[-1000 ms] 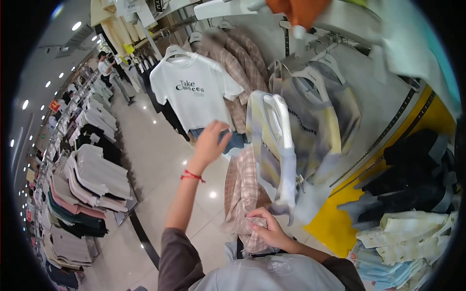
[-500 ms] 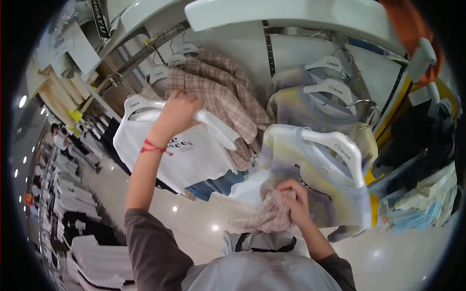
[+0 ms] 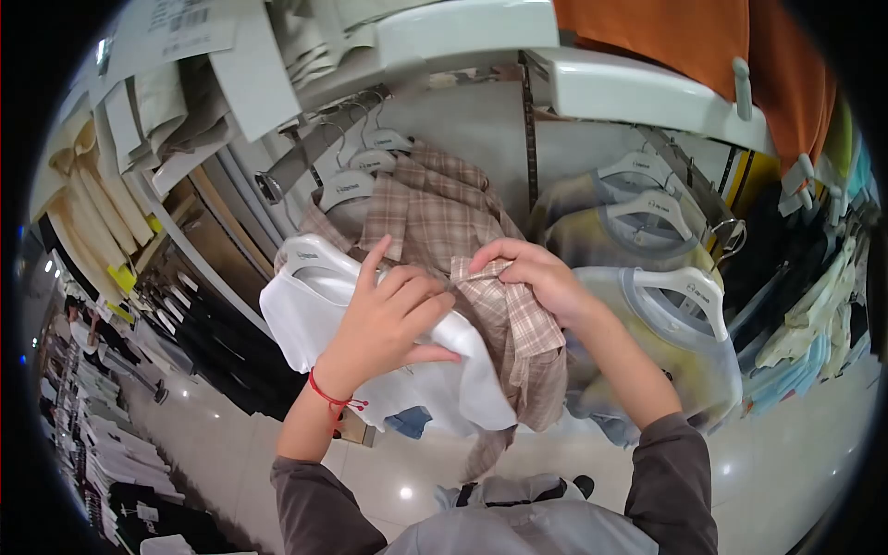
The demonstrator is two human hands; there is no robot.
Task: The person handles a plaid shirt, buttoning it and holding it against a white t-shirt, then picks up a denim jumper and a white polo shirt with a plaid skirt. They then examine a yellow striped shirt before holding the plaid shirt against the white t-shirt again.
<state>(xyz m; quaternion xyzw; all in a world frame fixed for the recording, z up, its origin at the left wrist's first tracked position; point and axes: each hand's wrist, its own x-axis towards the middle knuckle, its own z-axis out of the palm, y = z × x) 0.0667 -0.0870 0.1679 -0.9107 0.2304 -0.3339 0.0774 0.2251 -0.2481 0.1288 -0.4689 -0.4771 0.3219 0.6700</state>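
Observation:
My right hand is closed on the upper edge of a brown plaid garment, pinching it between thumb and fingers while the rest hangs down. My left hand has its fingers apart, index finger raised and thumb out, in front of a white T-shirt on a white hanger. A red string bracelet circles my left wrist. Directly behind both hands hang several plaid shirts on hangers. The T-shirt partly covers the lower part of the plaid cloth.
To the right, yellow-and-grey tie-dye tops hang on a rack arm. A white shelf runs above, with orange garments over it. Dark clothes hang at left. Below is a shiny tiled floor.
My right hand has risen from near my body to the rack, and the bunched plaid garment now hangs more spread out. My left hand has let go of the white T-shirt's hanger and opened.

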